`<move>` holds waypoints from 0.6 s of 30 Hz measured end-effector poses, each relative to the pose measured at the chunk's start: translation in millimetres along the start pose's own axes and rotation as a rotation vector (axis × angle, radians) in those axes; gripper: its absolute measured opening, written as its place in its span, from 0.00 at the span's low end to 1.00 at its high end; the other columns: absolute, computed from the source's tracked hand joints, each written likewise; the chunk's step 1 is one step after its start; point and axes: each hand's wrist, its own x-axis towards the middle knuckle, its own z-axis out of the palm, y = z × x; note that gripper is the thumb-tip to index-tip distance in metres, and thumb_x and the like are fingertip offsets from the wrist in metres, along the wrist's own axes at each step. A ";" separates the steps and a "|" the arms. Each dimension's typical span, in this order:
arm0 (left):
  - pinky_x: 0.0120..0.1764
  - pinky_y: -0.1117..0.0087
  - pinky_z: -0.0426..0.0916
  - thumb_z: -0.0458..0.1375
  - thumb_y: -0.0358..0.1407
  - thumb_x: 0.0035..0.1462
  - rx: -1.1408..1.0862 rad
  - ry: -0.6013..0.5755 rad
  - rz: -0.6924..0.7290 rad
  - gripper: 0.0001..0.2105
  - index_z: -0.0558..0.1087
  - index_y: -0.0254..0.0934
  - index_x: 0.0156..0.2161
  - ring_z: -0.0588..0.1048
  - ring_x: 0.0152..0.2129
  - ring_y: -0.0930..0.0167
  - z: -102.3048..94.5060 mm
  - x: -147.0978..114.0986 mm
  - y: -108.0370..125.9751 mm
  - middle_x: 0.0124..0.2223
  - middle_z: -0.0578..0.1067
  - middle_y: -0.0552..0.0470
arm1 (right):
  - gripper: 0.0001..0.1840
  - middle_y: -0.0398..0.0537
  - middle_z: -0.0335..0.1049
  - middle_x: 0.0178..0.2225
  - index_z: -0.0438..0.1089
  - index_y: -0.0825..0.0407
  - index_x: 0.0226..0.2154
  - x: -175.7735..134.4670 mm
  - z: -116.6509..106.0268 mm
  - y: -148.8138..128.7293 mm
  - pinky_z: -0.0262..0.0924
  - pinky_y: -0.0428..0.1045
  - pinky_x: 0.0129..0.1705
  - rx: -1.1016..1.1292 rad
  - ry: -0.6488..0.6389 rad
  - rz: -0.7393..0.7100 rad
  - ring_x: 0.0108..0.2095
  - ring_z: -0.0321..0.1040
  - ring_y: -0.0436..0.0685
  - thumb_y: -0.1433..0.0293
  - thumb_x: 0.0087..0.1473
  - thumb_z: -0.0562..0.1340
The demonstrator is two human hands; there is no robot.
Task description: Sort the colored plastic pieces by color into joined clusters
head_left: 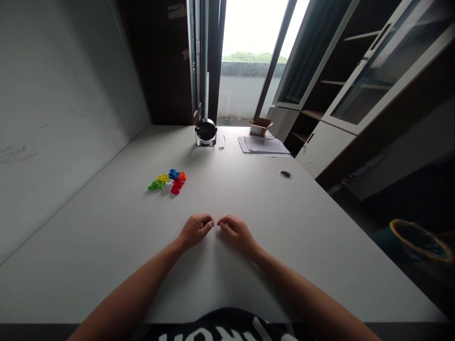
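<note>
My left hand [197, 228] rests on the white table [220, 293], its fingers curled in toward the thumb and nothing visible in it. Close beside it, a small gap apart, lies my right hand [236, 230], curled the same way and holding nothing that shows. Beyond my left hand, to the left, sits a cluster of small, irregular coloured pieces. Among them are a green piece [156, 185], a yellow piece [163, 178], a blue piece [174, 174], an orange piece [182, 176], a white piece [169, 183] and red pieces [177, 185]. Neither hand touches them.
At the far end stand a round black device [206, 130] on a metal stand, a thin cord [223, 142] and an open cardboard box [260, 127] behind papers [265, 145]. A cable hole [285, 174] is at right. A wall [71, 94] borders the left edge; cabinets [341, 147] stand right.
</note>
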 end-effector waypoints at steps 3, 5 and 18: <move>0.32 0.72 0.60 0.52 0.39 0.61 -0.022 -0.001 -0.003 0.13 0.75 0.37 0.32 0.68 0.26 0.72 0.1 0.2 0.5 0.28 0.74 0.54 | 0.06 0.45 0.73 0.34 0.75 0.48 0.35 -4.3 1.4 0.6 0.61 0.50 0.42 -0.052 -0.005 -0.053 0.37 0.67 0.55 0.71 0.60 0.61; 0.31 0.73 0.59 0.52 0.40 0.61 -0.038 0.011 -0.015 0.13 0.75 0.37 0.32 0.68 0.26 0.72 0.9 0.7 -0.6 0.28 0.74 0.54 | 0.06 0.45 0.73 0.33 0.75 0.48 0.34 -4.2 -1.4 5.1 0.61 0.50 0.41 -0.078 -0.038 -0.092 0.37 0.67 0.55 0.72 0.59 0.62; 0.30 0.74 0.59 0.51 0.40 0.61 -0.061 0.082 -0.064 0.14 0.77 0.36 0.35 0.68 0.25 0.73 7.8 -0.6 1.1 0.28 0.74 0.54 | 0.09 0.47 0.74 0.33 0.74 0.48 0.33 6.7 -38.6 14.2 0.63 0.52 0.41 -0.170 0.058 -0.252 0.36 0.68 0.56 0.68 0.63 0.59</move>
